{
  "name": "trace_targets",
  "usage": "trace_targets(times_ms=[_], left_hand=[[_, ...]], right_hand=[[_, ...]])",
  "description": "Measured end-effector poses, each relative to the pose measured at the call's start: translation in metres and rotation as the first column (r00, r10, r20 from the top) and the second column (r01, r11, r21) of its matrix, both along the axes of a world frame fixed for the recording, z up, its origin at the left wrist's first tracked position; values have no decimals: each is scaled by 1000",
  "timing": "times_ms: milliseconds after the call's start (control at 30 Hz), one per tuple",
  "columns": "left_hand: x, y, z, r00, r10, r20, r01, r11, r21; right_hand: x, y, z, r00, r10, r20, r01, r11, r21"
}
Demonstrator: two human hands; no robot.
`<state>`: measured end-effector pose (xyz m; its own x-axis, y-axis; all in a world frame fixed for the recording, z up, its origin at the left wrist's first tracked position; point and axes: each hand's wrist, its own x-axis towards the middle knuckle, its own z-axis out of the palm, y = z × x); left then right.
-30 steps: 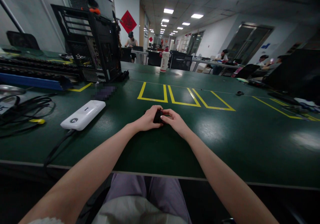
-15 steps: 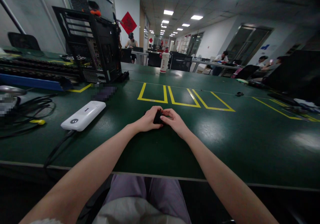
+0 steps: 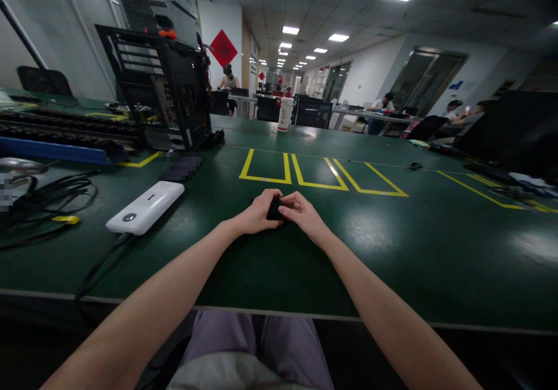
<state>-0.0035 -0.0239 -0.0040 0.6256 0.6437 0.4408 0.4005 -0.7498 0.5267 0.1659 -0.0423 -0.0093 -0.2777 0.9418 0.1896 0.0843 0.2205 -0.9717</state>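
A small black object point(image 3: 274, 208) is between my two hands, low over the green table point(image 3: 279, 268). My left hand point(image 3: 259, 211) is wrapped round its left side, thumb at the near edge and fingers at the far edge. From the right, my right hand point(image 3: 300, 213) has thumb and fingers closed at the object's right side. Much of the object is hidden by my fingers, and its kind is too dark to tell. Beyond my hands, yellow tape outlines point(image 3: 265, 179) mark the table top.
A white power bank point(image 3: 148, 207) with a black cable lies left. Behind it stand an open black computer case point(image 3: 174, 88) and a blue strip point(image 3: 56, 150). Tangled cables point(image 3: 52, 204) lie far left. A white cup point(image 3: 285, 114) stands at the back. Several people sit beyond.
The whole view has shifted slightly, with the scene a little lower in the picture. Both hands keep their hold on the black object, with hardly any change in the fingers.
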Motion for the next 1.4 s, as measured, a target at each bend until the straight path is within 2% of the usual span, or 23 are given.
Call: trace_targets(times_ms=[200, 433, 600, 833, 1033, 1200, 1400], left_hand=[[1, -2, 1, 1000, 13, 10, -12, 999, -34], [5, -2, -3, 1000, 17, 22, -16, 1000, -9], [5, -1, -3, 1000, 10, 8, -11, 1000, 22], [3, -5, 1, 1000, 3, -3, -3, 1000, 10], [1, -4, 1, 1000, -1, -5, 0, 1000, -5], [-1, -2, -1, 1000, 23, 6, -23, 1000, 3], [-1, -4, 0, 1000, 5, 14, -5, 1000, -8]], right_hand=[[0, 5, -5, 998, -40, 45, 43, 997, -71], [9, -2, 4, 998, 49, 29, -47, 997, -60], [8, -2, 3, 997, 61, -46, -66, 992, -110], [3, 1, -2, 1000, -20, -10, 19, 996, -92], [4, 0, 1, 1000, 1, 30, 2, 996, -92], [2, -4, 5, 998, 58, -3, -58, 996, -72], [0, -4, 3, 1000, 12, -3, -12, 999, -30]])
